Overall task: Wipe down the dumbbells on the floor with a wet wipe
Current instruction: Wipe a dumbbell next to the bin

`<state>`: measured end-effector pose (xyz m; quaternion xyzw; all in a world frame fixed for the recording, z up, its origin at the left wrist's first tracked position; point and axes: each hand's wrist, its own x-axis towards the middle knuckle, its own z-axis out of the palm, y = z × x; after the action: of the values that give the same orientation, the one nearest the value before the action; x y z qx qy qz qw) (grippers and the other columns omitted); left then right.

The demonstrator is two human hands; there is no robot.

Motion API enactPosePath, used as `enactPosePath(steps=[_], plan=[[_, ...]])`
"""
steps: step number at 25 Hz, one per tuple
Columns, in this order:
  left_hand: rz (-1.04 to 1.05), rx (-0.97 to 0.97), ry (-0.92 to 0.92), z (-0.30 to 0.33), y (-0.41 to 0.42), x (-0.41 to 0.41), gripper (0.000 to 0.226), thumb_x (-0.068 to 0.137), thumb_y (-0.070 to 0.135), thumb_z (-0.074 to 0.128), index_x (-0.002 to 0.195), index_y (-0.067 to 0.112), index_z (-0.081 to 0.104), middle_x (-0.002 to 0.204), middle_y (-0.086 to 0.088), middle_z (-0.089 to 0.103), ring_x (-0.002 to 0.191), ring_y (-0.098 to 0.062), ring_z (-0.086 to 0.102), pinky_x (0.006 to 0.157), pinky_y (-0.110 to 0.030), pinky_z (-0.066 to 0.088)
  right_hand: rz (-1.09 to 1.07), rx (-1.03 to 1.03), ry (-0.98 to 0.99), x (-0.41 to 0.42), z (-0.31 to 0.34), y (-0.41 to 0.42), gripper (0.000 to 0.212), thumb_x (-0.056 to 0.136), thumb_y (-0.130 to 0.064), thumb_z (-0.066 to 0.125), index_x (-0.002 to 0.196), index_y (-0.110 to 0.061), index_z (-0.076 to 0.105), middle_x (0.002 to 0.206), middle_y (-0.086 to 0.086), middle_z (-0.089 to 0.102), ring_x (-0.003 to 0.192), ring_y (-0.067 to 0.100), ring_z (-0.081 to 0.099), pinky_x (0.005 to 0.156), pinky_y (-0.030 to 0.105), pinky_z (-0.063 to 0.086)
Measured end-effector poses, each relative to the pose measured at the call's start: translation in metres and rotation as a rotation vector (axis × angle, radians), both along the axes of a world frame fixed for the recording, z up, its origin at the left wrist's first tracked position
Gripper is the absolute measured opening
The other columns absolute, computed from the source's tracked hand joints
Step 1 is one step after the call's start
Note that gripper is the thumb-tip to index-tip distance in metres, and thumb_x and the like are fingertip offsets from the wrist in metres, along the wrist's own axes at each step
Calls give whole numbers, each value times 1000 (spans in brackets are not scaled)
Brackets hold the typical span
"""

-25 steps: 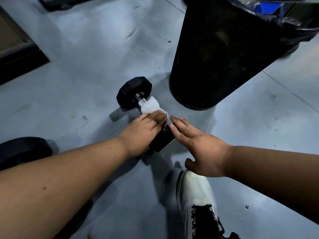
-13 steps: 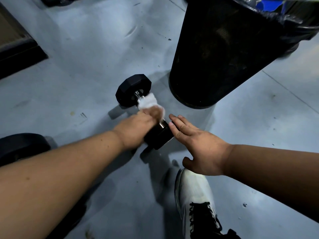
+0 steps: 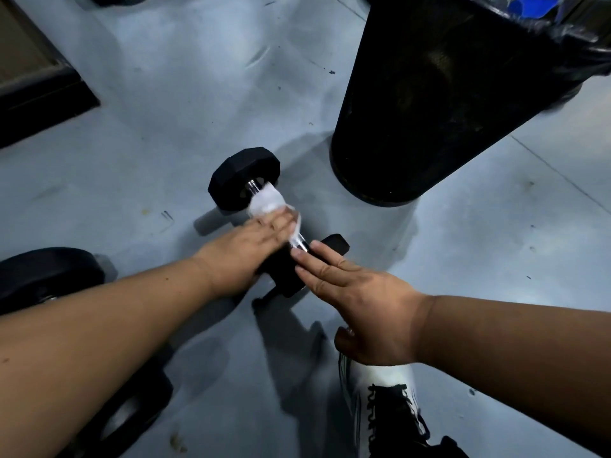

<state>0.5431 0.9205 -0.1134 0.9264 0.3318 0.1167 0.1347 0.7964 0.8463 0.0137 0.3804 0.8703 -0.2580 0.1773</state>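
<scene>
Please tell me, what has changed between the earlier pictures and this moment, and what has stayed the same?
The left hand slid the wet wipe along the dumbbell handle toward the far head, then slightly back. Nothing was taken hold of or let go. The right hand stays flat on the near head, steadying it. The bin and shoe have not moved.

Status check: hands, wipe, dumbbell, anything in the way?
Left hand pressing wet wipe on dumbbell handle. Right hand open, steadying near head. Trash bin close beyond, not blocking.
</scene>
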Motion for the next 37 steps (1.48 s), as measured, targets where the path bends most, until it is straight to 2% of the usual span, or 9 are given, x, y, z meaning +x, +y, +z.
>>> enactPosePath(steps=[4,9,14,17,20,25,30,35,37], plan=[[240,-93,-62,-3,15,2,114,68,-8,69,162,9,5,170,-12,8,159,-32,6,129,-35,5,-56,-10,-8,0,3,-1,106,86,-24,63,168,-23,-4,170,-16,-28,154,7,-33,131,28,10],[-85,-12,-10,-5,-15,25,91,74,5,67,157,-2,31,165,-21,28,154,-38,23,122,-53,22,-60,-27,24,2,6,4,103,87,-21,65,168,-23,2,173,-13,-19,157,6,-26,126,17,1],[253,-125,-25,4,26,-5,107,72,-7,71,161,6,13,170,-18,16,158,-31,10,128,-42,18,-121,-13,-10,20,8,15,99,92,-17,61,168,-23,-1,172,-11,-23,157,3,-22,124,11,-7],[31,-108,14,3,-11,19,95,72,-7,61,159,-3,23,167,-24,22,156,-40,17,122,-56,31,-155,-51,-15,19,5,12,100,95,-21,61,167,-23,-7,170,-11,-28,156,1,-24,116,4,-12],[-123,-69,-3,1,-12,13,83,82,2,54,159,0,26,168,-20,23,156,-37,21,123,-53,28,-153,-39,-20,18,3,11,100,96,-24,61,167,-22,-9,169,-11,-32,156,2,-25,119,8,-10],[329,-218,-54,10,25,14,101,78,-6,62,163,5,10,173,-13,3,160,-27,-5,125,-25,-6,-153,-43,-26,18,4,11,100,96,-23,61,167,-23,-9,168,-12,-32,156,2,-25,120,9,-8],[-127,2,45,5,-13,22,90,74,-4,72,155,-5,35,164,-25,29,153,-37,21,122,-52,16,-147,-33,-33,17,3,10,102,96,-24,61,166,-20,-11,169,-8,-32,157,6,-26,118,9,-11],[205,-123,54,10,34,2,103,75,-6,66,162,3,13,171,-17,9,160,-30,1,129,-36,2,-152,-47,-19,17,5,10,101,96,-23,61,167,-22,-11,168,-12,-33,156,4,-27,121,11,-6],[139,-78,25,9,17,12,102,70,-7,72,159,-3,23,167,-25,21,157,-39,14,126,-44,7,-153,-51,-16,17,5,8,101,96,-22,61,167,-21,-11,168,-11,-33,156,5,-27,123,13,-4]])
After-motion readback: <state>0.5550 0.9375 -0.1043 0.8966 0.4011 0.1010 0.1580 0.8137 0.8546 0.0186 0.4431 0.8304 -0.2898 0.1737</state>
